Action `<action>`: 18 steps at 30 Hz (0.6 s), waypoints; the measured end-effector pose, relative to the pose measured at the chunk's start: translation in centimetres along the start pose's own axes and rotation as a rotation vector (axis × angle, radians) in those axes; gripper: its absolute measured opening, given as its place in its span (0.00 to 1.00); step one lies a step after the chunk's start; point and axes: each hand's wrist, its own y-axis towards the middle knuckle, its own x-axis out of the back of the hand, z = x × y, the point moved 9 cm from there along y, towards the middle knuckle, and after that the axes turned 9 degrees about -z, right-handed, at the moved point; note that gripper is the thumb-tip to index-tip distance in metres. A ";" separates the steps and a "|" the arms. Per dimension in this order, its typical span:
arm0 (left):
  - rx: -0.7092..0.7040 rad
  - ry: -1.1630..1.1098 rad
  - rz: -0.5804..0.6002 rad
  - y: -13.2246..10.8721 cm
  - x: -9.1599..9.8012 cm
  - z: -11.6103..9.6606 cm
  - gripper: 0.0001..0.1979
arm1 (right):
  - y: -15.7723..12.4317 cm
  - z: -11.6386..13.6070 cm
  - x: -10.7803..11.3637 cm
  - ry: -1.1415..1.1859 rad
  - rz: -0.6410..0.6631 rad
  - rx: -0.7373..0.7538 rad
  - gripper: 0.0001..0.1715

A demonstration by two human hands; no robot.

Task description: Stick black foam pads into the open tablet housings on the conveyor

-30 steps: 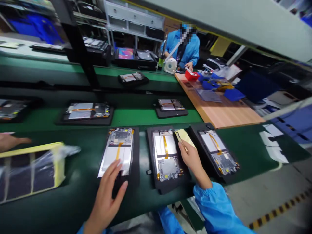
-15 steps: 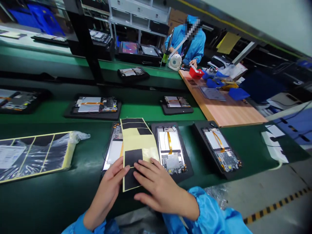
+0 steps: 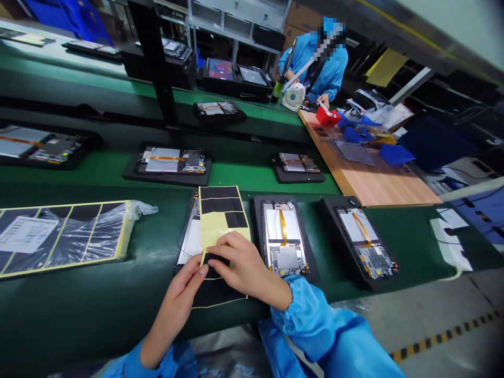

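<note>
A yellow backing sheet (image 3: pixel 214 223) with black rectangular stickers is held in front of me, over part of an opened tablet (image 3: pixel 190 239). My left hand (image 3: pixel 179 299) pinches the sheet's left edge between thumb and fingers. Thumb and forefinger of my right hand (image 3: pixel 246 268) close on a black sticker (image 3: pixel 216 260) close to that edge; how much of it is lifted I cannot tell. Just right of the sheet lies another opened tablet (image 3: pixel 284 236) on a black foam pad, its silver battery and orange ribbon cable showing.
More stickers lie in a plastic-wrapped pack (image 3: pixel 82 236) at the left. A third opened tablet (image 3: pixel 364 241) sits on thick foam at right. Other tablets rest on the green line (image 3: pixel 240 176) behind. Across stands a co-worker (image 3: pixel 315 63) by a wooden board (image 3: pixel 394 186).
My right hand has gone from lying spread on the sheet to pinching a black sticker by the left hand. The view has shifted, moving the scene slightly to the right.
</note>
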 end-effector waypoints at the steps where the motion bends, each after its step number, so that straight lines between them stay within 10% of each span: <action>1: -0.020 0.016 -0.005 0.1 0.1 -0.2 0.29 | -0.1 0.1 0.0 0.014 -0.018 -0.012 0.09; 18: -0.096 0.089 0.019 -0.3 0.3 -1.6 0.23 | -0.6 2.2 0.6 -0.058 -0.250 0.078 0.10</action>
